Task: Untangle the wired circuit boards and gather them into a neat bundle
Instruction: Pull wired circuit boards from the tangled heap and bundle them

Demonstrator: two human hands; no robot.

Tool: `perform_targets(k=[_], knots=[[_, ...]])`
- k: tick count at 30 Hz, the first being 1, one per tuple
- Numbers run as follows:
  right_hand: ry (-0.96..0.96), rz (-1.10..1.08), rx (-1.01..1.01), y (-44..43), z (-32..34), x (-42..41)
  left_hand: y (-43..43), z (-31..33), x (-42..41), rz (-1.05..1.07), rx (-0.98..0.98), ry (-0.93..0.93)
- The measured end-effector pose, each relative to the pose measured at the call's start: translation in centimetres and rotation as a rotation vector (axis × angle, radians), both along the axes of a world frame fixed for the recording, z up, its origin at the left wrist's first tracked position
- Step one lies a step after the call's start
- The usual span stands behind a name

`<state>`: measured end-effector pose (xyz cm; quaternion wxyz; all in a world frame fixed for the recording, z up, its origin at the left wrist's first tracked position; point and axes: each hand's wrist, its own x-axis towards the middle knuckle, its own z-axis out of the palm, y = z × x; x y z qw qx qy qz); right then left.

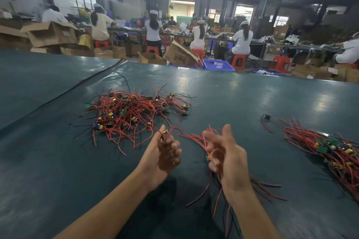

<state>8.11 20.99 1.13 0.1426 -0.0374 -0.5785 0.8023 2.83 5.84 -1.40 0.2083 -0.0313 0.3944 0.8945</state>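
Observation:
A tangled heap of small circuit boards with red and black wires (136, 112) lies on the dark green table (58, 161), ahead and left of my hands. My left hand (165, 153) pinches one small board (166, 133) between thumb and fingers; its red wires trail right. My right hand (225, 157) is blurred, its fingers curled round a small bunch of boards and wires (208, 158) whose red and black leads hang down toward me. A laid-out bundle of boards with wires (330, 149) rests at the right.
One loose board with red wires (267, 117) lies right of centre. A black cable (93, 79) runs along a seam at far left. Beyond the table's far edge are cardboard boxes (180, 54), blue crates (217, 65), red stools and seated workers.

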Motion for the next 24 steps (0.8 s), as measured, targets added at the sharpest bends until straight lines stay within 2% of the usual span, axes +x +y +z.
perform_targets(k=[2, 4, 7, 11, 15, 18, 20, 22, 24], knots=[[-0.126, 0.017, 0.139, -0.8, -0.3, -0.1, 0.1, 0.4, 0.4, -0.146, -0.003, 0.011], [-0.181, 0.098, 0.186, -1.6, -0.8, 0.1, 0.4, 0.6, 1.0, -0.258, -0.069, 0.049], [-0.184, 0.228, 0.144, -2.4, -1.0, 0.5, 0.6, 0.9, 1.8, -0.382, -0.21, 0.108], [-0.201, 0.278, 0.035, -2.3, -0.9, 0.6, 0.2, 1.1, 2.1, -0.478, -0.241, 0.181], [-0.104, 0.255, 0.019, -2.5, -0.6, 0.7, 0.3, 0.7, 2.0, -0.481, -0.176, 0.196], [-0.006, 0.079, 0.052, -2.4, -1.0, 0.3, 0.4, 0.8, 1.6, -0.426, -0.114, 0.141], [0.033, -0.051, 0.056, -2.2, -1.1, 0.1, 0.8, 0.7, 1.4, -0.356, -0.14, 0.121], [0.051, -0.136, -0.012, -2.2, -0.9, 0.1, 1.1, 0.0, 1.5, -0.286, -0.275, 0.251], [0.05, -0.177, -0.056, -2.3, -0.7, 0.2, 1.4, -0.7, 1.9, -0.221, -0.445, 0.48]])
